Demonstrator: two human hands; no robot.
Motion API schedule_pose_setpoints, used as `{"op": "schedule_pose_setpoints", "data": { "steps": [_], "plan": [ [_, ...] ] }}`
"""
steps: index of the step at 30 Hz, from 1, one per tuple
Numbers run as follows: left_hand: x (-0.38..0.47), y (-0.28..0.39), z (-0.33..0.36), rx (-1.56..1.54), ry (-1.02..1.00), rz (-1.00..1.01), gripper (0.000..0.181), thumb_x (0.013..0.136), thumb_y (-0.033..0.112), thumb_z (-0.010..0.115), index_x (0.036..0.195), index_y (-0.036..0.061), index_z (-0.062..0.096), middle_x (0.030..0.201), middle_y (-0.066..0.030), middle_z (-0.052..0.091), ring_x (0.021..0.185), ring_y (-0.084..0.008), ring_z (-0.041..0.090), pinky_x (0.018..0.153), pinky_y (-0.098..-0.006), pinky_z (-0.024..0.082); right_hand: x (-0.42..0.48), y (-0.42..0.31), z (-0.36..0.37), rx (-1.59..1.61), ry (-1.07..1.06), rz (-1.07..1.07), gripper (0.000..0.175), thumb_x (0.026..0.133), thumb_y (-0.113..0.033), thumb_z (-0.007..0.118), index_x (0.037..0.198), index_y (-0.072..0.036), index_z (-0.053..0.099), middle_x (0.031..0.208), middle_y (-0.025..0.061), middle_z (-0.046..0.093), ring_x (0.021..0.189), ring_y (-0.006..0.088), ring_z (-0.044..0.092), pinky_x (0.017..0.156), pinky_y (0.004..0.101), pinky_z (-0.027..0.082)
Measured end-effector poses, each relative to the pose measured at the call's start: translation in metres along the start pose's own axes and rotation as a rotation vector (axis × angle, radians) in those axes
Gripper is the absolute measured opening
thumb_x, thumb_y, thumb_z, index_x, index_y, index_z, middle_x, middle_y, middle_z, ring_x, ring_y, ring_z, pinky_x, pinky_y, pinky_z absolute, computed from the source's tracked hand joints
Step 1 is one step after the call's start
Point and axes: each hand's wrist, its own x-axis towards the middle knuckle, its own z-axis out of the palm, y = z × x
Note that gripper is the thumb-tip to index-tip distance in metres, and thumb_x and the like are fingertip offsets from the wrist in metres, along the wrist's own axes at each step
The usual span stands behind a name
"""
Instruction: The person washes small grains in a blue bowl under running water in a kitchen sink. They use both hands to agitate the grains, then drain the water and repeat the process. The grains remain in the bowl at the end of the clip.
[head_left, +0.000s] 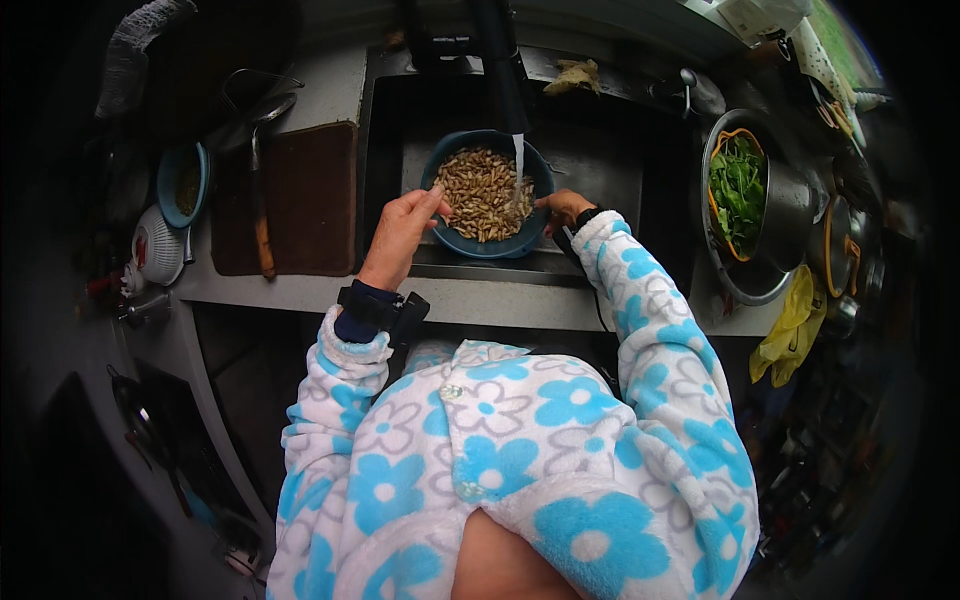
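A blue plastic bowl (487, 249) full of small, elongated brown food pieces (480, 187) rests in the dark sink (600, 165). Water (518, 159) runs from the black faucet (502, 82) into the bowl's right part. My left hand (397, 236) is at the left rim, its curled fingertips over the edge of the pieces; whether it pinches anything is hidden. At the opposite side, my right hand (564, 208) grips the rim, its thumb side towards the bowl and some fingers hidden.
Left of the sink lies a brown cutting board (315, 202) with a wooden-handled ladle (260, 217) across it. A blue cup-like container (201, 180) and a white ribbed bowl (159, 244) stand beyond. To the right are a metal basin (757, 296), leafy greens (735, 195) and a yellow plastic bag (787, 330).
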Motion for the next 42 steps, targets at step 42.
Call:
{"op": "schedule_pose_setpoints", "data": {
  "steps": [42],
  "plan": [
    [0.016, -0.053, 0.009, 0.061, 0.001, -0.083, 0.058, 0.078, -0.011, 0.052, 0.136, -0.0048, 0.048, 0.111, -0.016, 0.065, 0.095, -0.0222, 0.066, 0.082, -0.0334, 0.055, -0.213, 0.086, 0.012, 0.247, 0.005, -0.297, 0.028, 0.089, -0.011, 0.058, 0.106, 0.011, 0.057, 0.082, 0.0147, 0.067, 0.051, 0.0174, 0.062, 0.05, 0.0269, 0.056]
  ]
}}
